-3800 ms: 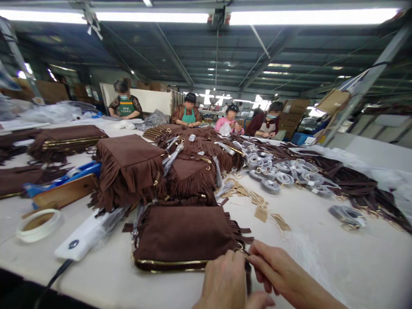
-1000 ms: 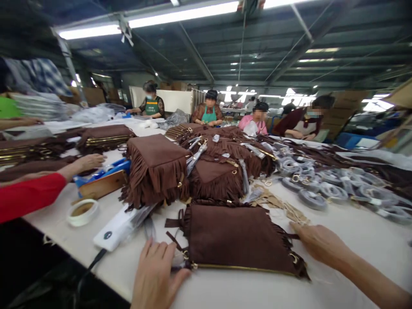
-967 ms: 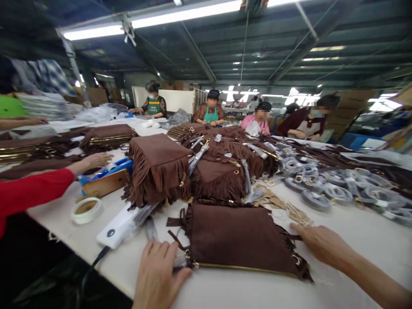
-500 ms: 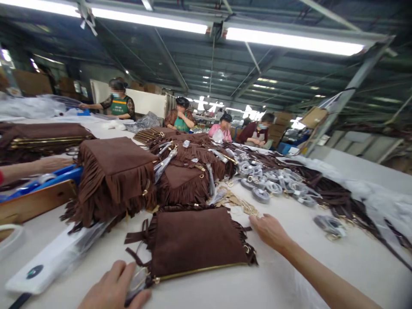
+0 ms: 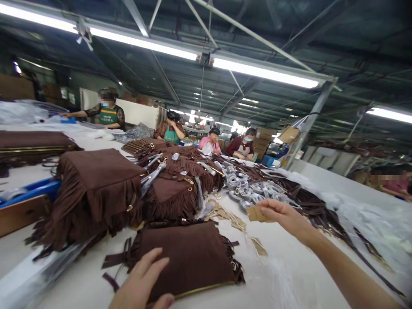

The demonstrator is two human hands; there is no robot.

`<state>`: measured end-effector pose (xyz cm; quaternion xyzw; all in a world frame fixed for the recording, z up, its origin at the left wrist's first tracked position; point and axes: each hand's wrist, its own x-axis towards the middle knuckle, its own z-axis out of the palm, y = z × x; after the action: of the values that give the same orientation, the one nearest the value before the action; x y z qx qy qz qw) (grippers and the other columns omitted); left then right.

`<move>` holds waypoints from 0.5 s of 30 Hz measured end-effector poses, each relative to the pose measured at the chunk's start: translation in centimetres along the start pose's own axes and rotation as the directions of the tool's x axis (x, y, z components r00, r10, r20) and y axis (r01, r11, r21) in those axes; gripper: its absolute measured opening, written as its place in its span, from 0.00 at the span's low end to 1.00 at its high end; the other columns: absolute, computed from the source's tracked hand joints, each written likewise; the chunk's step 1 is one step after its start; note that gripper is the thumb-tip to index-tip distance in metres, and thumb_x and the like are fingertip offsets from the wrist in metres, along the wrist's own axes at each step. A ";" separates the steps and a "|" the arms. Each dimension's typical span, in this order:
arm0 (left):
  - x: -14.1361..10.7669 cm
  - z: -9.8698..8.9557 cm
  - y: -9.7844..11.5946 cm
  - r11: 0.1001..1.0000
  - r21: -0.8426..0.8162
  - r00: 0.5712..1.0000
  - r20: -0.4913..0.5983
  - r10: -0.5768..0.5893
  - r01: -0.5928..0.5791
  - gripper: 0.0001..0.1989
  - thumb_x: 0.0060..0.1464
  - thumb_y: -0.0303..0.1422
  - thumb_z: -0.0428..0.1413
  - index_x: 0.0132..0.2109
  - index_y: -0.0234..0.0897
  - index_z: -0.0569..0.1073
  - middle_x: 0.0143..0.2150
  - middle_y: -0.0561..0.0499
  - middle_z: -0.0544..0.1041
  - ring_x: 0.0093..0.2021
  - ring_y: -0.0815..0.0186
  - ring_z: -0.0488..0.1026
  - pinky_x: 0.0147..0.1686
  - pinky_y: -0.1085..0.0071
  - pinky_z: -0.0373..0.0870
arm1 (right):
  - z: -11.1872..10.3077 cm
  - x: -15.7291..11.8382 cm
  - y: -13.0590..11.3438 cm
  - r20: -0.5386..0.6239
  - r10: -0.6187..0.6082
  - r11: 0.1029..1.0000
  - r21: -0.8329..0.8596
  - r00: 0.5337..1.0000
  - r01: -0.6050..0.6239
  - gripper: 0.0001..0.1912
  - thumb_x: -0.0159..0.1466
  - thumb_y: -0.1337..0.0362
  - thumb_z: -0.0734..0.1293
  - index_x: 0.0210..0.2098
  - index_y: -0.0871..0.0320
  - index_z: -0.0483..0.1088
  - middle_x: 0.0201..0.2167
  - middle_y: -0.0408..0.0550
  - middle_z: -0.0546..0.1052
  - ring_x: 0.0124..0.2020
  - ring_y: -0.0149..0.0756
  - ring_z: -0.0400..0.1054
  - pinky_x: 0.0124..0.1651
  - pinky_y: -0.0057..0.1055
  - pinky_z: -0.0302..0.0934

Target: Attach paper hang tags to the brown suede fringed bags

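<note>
White tabletop (image 5: 252,296) bears a crosswise bag (image 5: 195,255), zip (image 5: 206,289) nearest; left hand (image 5: 139,283) spread, right hand (image 5: 288,218) pinching card (image 5: 255,214).

At bottom centre, 1 fringed brown bag (image 5: 193,253) lies on the bench (image 5: 309,274), the left hand (image 5: 141,279) spread over its left side. Right of centre, the right hand (image 5: 288,219) pinches tan card (image 5: 255,213). More bags (image 5: 96,184) crowd the left; 4 people (image 5: 171,136) sit beyond.
</note>
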<state>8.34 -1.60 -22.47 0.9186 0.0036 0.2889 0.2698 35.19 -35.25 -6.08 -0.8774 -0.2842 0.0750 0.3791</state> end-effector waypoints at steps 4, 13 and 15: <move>3.6 -0.5 6.8 0.825 -0.480 0.950 0.232 -0.207 0.297 0.37 0.49 0.29 0.57 0.66 0.49 0.59 0.69 0.43 0.58 0.38 0.68 0.75 0.39 0.71 0.74 | 3.3 -1.7 -6.1 0.146 -0.065 0.990 0.133 0.987 0.046 0.21 0.61 0.47 0.64 0.42 0.58 0.71 0.31 0.45 0.78 0.29 0.34 0.72 0.30 0.28 0.63; 4.0 2.4 8.4 -0.099 -0.779 0.750 0.624 -0.220 0.619 0.27 0.41 0.34 0.63 0.50 0.31 0.70 0.39 0.43 0.77 0.26 0.70 0.75 0.18 0.80 0.57 | 8.2 -1.4 -9.5 0.141 -0.277 0.961 0.071 0.951 0.269 0.20 0.62 0.48 0.63 0.40 0.56 0.74 0.32 0.46 0.78 0.32 0.37 0.71 0.35 0.29 0.65; 3.5 2.5 8.2 -0.100 -0.790 0.751 0.607 -0.260 0.605 0.18 0.42 0.38 0.63 0.37 0.29 0.73 0.28 0.48 0.75 0.24 0.72 0.71 0.21 0.78 0.62 | 8.3 -1.0 -8.9 0.145 -0.284 0.959 0.036 0.948 0.282 0.20 0.62 0.48 0.62 0.41 0.57 0.74 0.33 0.47 0.78 0.33 0.37 0.71 0.36 0.29 0.65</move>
<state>11.38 -9.24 -18.20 0.4615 0.0768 -0.0152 0.8837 27.57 -25.68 -5.72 -0.8166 -0.4341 0.0872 0.3703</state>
